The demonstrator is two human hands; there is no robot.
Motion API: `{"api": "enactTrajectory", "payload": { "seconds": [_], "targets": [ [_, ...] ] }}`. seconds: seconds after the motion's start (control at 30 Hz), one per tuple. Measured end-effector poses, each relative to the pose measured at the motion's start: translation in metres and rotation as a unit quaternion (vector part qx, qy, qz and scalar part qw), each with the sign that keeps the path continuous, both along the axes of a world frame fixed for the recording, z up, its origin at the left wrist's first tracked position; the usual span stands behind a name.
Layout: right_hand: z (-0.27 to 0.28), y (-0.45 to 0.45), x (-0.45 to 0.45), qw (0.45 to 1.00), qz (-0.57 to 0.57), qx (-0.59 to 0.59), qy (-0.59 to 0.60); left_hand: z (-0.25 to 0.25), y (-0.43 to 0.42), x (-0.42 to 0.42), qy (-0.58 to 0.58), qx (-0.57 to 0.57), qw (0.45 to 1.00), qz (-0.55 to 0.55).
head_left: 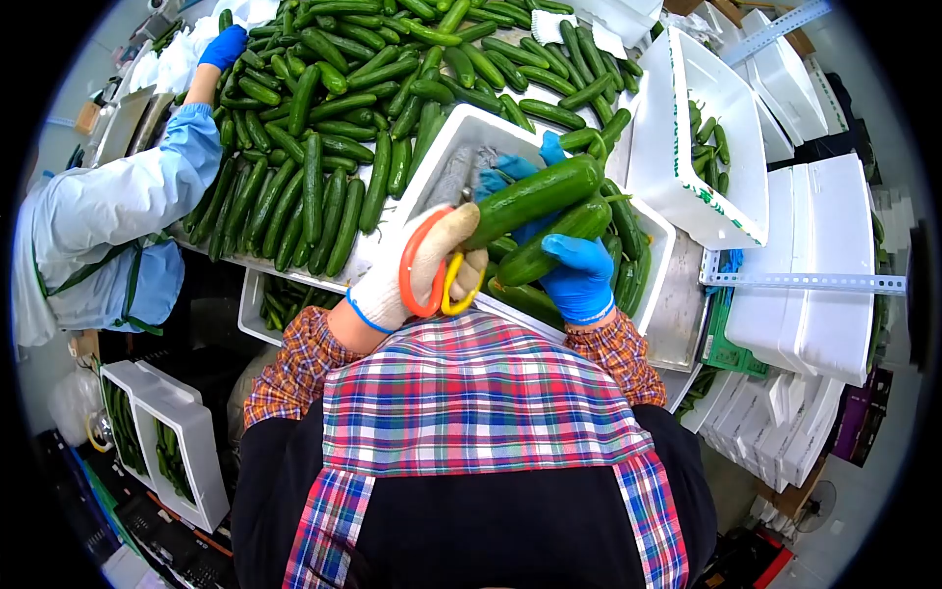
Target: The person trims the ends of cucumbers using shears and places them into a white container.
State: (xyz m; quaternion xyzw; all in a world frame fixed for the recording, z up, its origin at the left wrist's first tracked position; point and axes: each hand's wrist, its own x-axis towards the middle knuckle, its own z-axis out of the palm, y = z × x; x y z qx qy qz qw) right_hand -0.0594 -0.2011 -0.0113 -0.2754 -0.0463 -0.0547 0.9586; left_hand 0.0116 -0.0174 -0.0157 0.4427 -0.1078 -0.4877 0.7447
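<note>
My left hand (428, 260), in a white glove, is closed, with scissors (420, 257) looped on it. Their handles are orange and yellow; the blades are hidden. The same hand holds the end of a large cucumber (535, 203). In a blue glove, my right hand (581, 278) is wrapped round another cucumber (554, 243) just below the first. Both cucumbers are above a white foam box (432, 167) with more cucumbers in its right part. Behind them, blue glove material (515, 172) shows; I cannot tell whether a hand is in it.
Heaped cucumbers (334, 88) cover the table ahead. At the left, a co-worker's blue-gloved hand (224, 47) touches the pile. A white foam box (648, 147) with a few cucumbers stands at right, near stacked white boxes (795, 255). A metal rail (805, 284) juts in there.
</note>
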Motion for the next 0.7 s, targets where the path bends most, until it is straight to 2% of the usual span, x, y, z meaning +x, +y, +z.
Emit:
{"api": "enactTrajectory", "payload": {
  "seconds": [0.03,0.07,0.1,0.13,0.2,0.23,0.27,0.33,0.4,0.5,0.53,0.6,0.67,0.7],
  "targets": [
    [-0.002,0.001,0.002,0.998,0.009,-0.059,0.004,-0.001,-0.001,-0.002,0.0,0.0,1.0,0.001],
    [-0.003,0.001,0.003,0.993,0.018,-0.117,0.008,0.002,-0.006,-0.004,0.051,0.027,0.998,0.015],
    [-0.005,-0.004,-0.001,0.988,0.025,-0.131,0.074,0.004,-0.009,-0.006,0.102,0.054,0.993,0.029],
    [-0.008,-0.004,-0.002,0.988,0.025,-0.132,0.074,-0.001,-0.009,-0.006,0.102,0.053,0.993,0.029],
    [-0.013,-0.004,-0.002,0.977,-0.016,-0.039,0.208,-0.013,-0.009,-0.005,0.105,0.081,0.991,0.025],
    [-0.011,-0.004,0.003,0.979,0.009,0.055,0.196,-0.012,-0.008,-0.006,0.111,0.08,0.99,0.042],
    [-0.012,-0.004,0.006,0.979,0.009,0.055,0.196,-0.01,-0.008,-0.006,0.111,0.08,0.99,0.042],
    [-0.017,-0.002,0.009,0.983,-0.012,0.094,0.154,-0.007,-0.01,-0.004,0.014,0.057,0.994,0.088],
    [-0.023,-0.002,0.006,0.984,-0.01,0.095,0.152,0.001,-0.007,-0.005,0.014,0.055,0.993,0.1],
    [-0.025,0.001,-0.003,0.985,-0.024,0.091,0.143,0.009,-0.009,-0.01,-0.088,0.125,0.984,0.097],
    [-0.032,0.001,-0.008,0.993,-0.055,-0.022,0.098,0.011,-0.008,-0.01,-0.087,0.125,0.984,0.096],
    [-0.031,0.0,-0.009,0.986,-0.088,-0.135,0.051,0.016,-0.007,-0.012,-0.12,0.102,0.981,0.11],
    [-0.016,0.002,-0.006,0.996,-0.031,0.023,0.076,0.022,-0.005,-0.013,-0.134,0.103,0.98,0.107],
    [-0.016,0.004,-0.004,0.996,-0.031,0.023,0.076,0.023,-0.005,-0.014,-0.149,0.104,0.978,0.106]
  ]
}}
